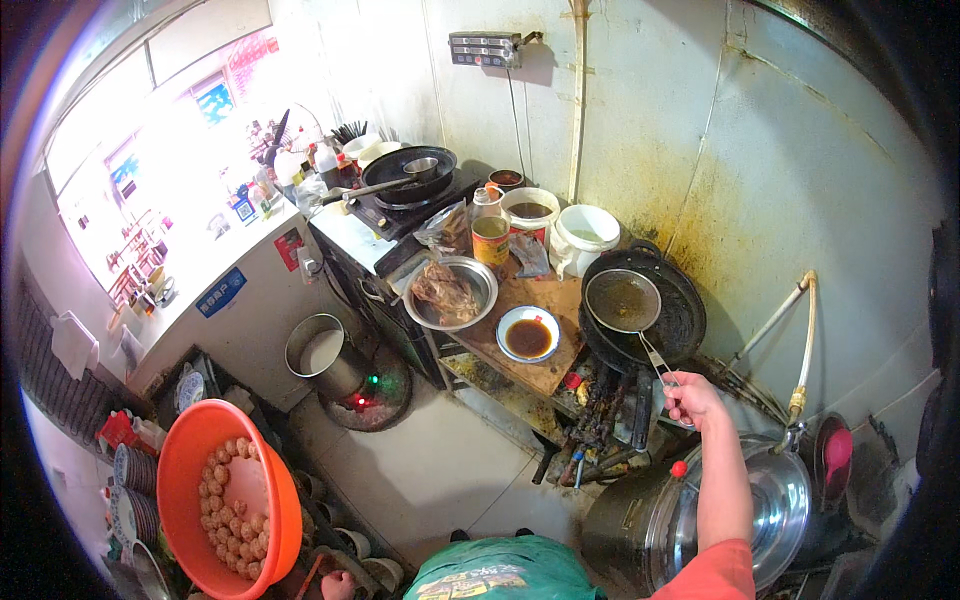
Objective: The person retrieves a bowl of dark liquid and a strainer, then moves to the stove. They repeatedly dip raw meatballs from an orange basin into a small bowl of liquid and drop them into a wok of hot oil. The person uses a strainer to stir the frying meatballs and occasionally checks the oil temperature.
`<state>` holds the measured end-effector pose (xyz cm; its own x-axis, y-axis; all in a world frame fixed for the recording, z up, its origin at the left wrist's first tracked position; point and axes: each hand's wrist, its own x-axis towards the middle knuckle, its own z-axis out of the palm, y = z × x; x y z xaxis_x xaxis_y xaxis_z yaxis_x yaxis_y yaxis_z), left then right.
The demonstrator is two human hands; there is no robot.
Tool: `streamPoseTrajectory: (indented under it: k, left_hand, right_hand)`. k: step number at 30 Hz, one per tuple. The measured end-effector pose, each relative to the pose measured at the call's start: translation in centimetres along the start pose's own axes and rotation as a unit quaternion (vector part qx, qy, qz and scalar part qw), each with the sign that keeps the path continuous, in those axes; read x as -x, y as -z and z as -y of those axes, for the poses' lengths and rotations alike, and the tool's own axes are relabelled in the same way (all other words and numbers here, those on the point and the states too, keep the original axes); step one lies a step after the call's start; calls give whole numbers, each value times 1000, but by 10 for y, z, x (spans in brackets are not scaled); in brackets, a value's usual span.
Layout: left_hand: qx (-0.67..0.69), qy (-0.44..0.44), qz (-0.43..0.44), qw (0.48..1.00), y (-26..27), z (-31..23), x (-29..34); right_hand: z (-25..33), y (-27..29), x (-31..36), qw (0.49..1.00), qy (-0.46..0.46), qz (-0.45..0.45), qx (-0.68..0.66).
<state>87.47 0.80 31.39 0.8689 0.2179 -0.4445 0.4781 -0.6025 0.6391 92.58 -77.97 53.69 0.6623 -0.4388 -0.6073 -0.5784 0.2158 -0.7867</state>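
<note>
My right hand (690, 398) is closed around the handle of a round mesh strainer (624, 301). The strainer's bowl sits over the black wok (685, 315), which stands on the stove; I cannot tell whether it touches the wok. Only a small part of my left hand (338, 586) shows at the lower edge, with its fingers curled. What it grips, if anything, is hidden. Close to it stands a large orange basin (283, 500) with many round meatballs (215, 480). Left of the wok are a white bowl of dark brown liquid (528, 337) and a metal bowl with a piece of meat (442, 296).
A large lidded metal pot (780, 500) stands below my right forearm. White buckets (585, 238) and a can (490, 242) line the wall. Another wok with a ladle (420, 170) is at the back. A tall metal pot (335, 365) stands low on the left.
</note>
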Motion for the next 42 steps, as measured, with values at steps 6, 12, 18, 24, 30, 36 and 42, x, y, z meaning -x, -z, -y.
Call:
streamPoseTrajectory:
  k: [6, 12, 18, 24, 30, 36, 42]
  left_hand:
    - [48, 30, -13, 998, -8, 21, -19]
    - [-2, 37, 23, 999, -4, -7, -15]
    - [-59, 40, 17, 997, -5, -47, -4]
    - [-78, 46, -8, 996, -10, -40, -11]
    - [-40, 13, -56, 998, -9, -25, -8]
    - [-203, 34, -71, 976, 13, 24, -12]
    - [-367, 37, -53, 928, 33, 87, -13]
  right_hand:
    - [-16, 5, 7, 998, 7, 32, -53]
    - [-15, 27, 23, 992, 11, 13, -126]
    - [-10, 90, -1, 938, 143, -248, 196]
    - [-3, 116, -2, 649, 167, -361, 649]
    - [36, 82, 51, 910, -15, -201, 362]
    - [46, 68, 65, 941, -61, -124, 307]
    - [24, 56, 39, 975, -45, -44, 211]
